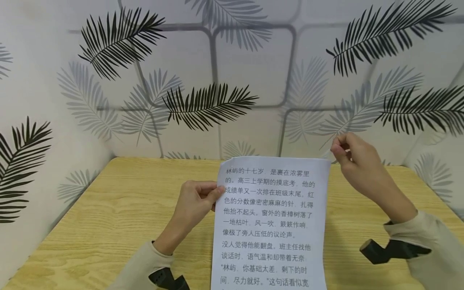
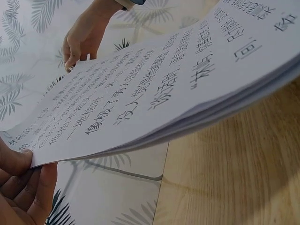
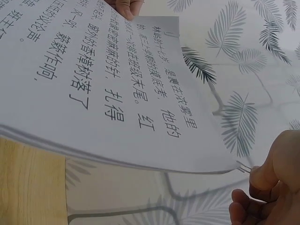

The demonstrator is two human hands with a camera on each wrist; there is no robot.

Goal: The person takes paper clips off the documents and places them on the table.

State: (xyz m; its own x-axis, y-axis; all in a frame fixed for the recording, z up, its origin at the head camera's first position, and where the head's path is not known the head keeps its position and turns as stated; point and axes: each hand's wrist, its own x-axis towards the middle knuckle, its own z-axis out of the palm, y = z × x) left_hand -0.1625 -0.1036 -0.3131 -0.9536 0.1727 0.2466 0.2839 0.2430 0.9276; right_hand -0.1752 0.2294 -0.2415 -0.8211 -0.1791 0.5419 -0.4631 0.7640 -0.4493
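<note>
A stack of printed paper sheets [image 1: 272,225] is held up and tilted over the table, large black Chinese text facing me. My left hand [image 1: 197,201] grips its left edge near the top, thumb [image 2: 16,159] on the front and fingers behind. At the top right corner, my right hand [image 1: 357,163] pinches a thin wire paper clip [image 3: 243,167] between thumb and fingertips. That clip sits right at the corner of the sheets. Another paper clip [image 3: 172,34] shows at the top left corner. In the right wrist view the sheets' lower layers show along the edge.
Beneath the papers lies a light wood-grain table [image 1: 119,217]. Behind it rises a pale wall covering [image 1: 250,60] with dark and grey leaf prints. A black strap mount [image 1: 395,249] is on the right sleeve, and another black mount [image 1: 168,278] on the left.
</note>
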